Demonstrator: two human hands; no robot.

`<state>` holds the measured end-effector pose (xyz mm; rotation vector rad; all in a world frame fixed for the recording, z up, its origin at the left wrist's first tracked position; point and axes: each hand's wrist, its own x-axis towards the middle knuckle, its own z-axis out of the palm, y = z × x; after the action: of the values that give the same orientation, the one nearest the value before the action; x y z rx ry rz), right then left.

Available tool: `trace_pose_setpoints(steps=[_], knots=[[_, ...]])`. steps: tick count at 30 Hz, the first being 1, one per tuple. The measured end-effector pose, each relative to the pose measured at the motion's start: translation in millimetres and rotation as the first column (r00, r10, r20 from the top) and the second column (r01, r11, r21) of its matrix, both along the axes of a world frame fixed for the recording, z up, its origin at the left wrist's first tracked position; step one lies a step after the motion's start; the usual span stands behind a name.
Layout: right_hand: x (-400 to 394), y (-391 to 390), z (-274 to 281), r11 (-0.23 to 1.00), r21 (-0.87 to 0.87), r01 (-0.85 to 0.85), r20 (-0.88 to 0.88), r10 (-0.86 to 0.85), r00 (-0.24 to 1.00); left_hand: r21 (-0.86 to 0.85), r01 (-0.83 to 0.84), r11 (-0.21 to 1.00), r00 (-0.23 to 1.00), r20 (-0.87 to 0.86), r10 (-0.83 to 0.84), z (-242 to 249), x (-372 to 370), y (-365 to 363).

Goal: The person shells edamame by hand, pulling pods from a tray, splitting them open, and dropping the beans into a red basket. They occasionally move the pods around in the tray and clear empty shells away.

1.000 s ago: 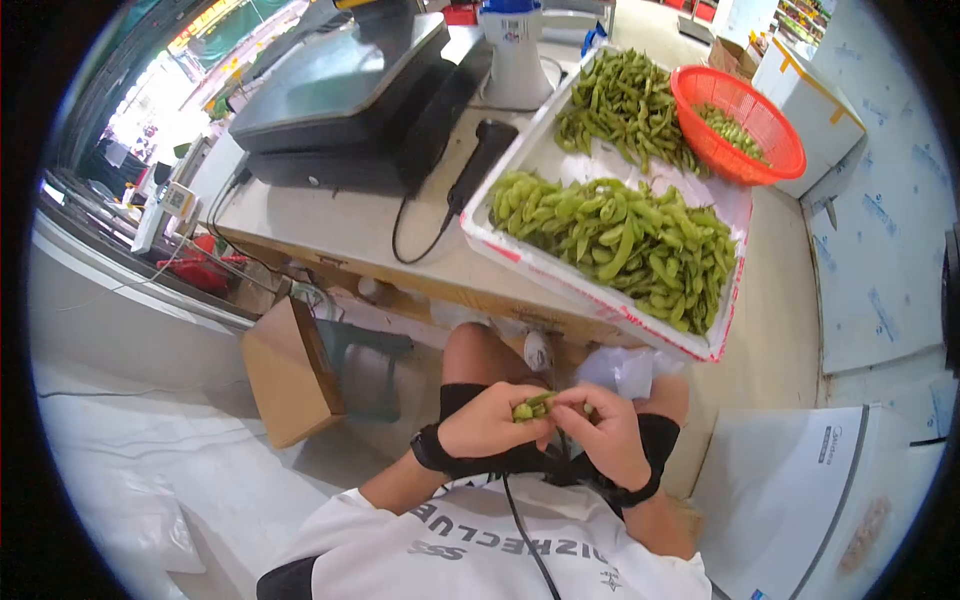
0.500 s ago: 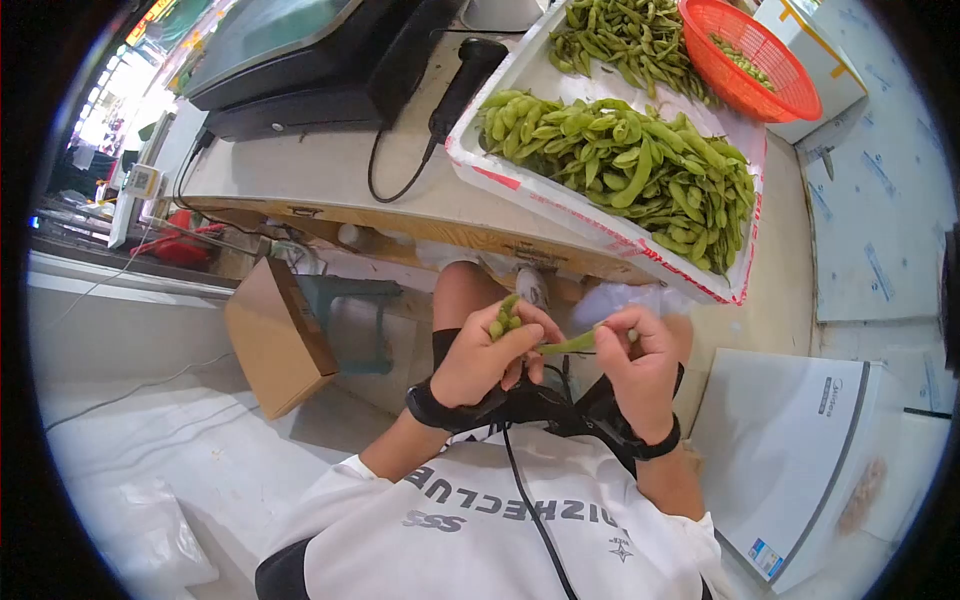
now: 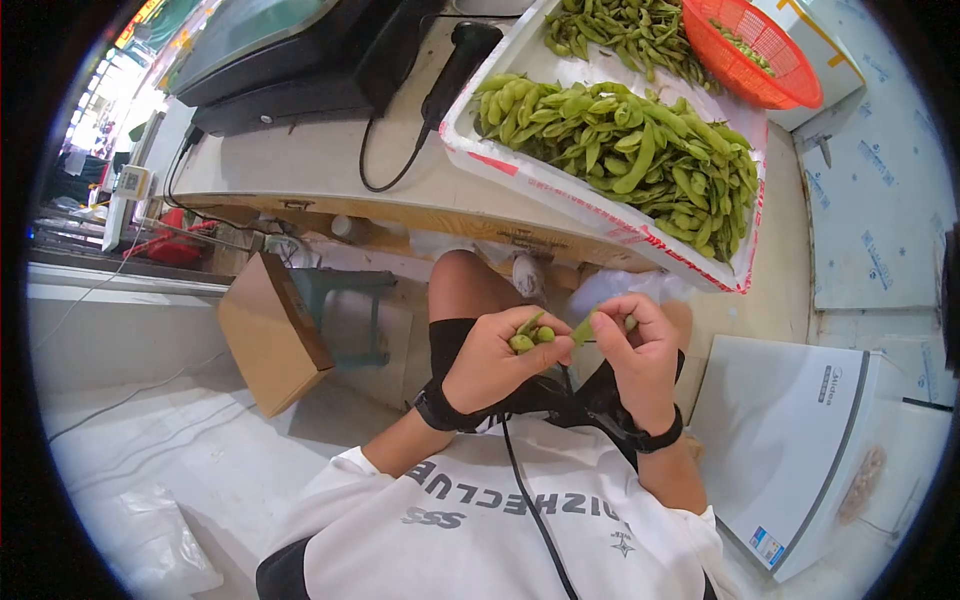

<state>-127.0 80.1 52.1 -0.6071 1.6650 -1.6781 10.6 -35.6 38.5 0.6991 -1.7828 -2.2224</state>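
Green pods [image 3: 524, 341] are clasped in my left hand [image 3: 497, 364], its fingers curled around them. Just beside it, my right hand [image 3: 640, 362] pinches a green pod [image 3: 585, 330] that spans the small gap between the hands. Both hands are over my lap. Beyond them, a white foam box [image 3: 590, 212] with red tape holds a large heap of green pods [image 3: 640, 160]. A second pile of pods [image 3: 630, 35] lies at its back. An orange-red basket [image 3: 795, 80] with small green beans stands at the box's back right corner.
A black scale [image 3: 300, 90] and a black handheld scanner [image 3: 460, 75] with a cable are on the counter [image 3: 290, 165]. A cardboard box [image 3: 270, 335] and green stool [image 3: 350, 315] stand at left. At right is a white Midea appliance [image 3: 775, 430].
My hands have come slightly closer together, and less of the pod between them shows. The pods in my left hand have shifted. The view has moved slightly.
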Motion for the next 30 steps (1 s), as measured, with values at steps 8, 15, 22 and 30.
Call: trace_pose_setpoints(steps=[8,15,22,30], knots=[[4.6,11.3,-19.2,0.986,0.055,-0.155,0.219,0.139,0.966,0.069,-0.098,0.993,0.99,-0.099,0.105,-12.6,-0.9,1.2],[14.2,8.1,-30.8,0.997,-0.056,-0.05,0.264,0.063,0.963,0.096,-0.089,0.991,0.984,-0.143,0.102,-18.9,-1.9,2.2],[18.0,8.0,-41.6,0.996,-0.085,0.014,0.326,0.014,0.945,0.154,-0.113,0.982,0.975,-0.172,0.139,-23.5,-3.8,8.4],[15.8,1.4,-37.4,0.99,-0.13,0.06,0.562,0.024,0.827,0.556,-0.037,0.83,0.984,-0.127,0.129,-30.9,-4.7,-0.5]])
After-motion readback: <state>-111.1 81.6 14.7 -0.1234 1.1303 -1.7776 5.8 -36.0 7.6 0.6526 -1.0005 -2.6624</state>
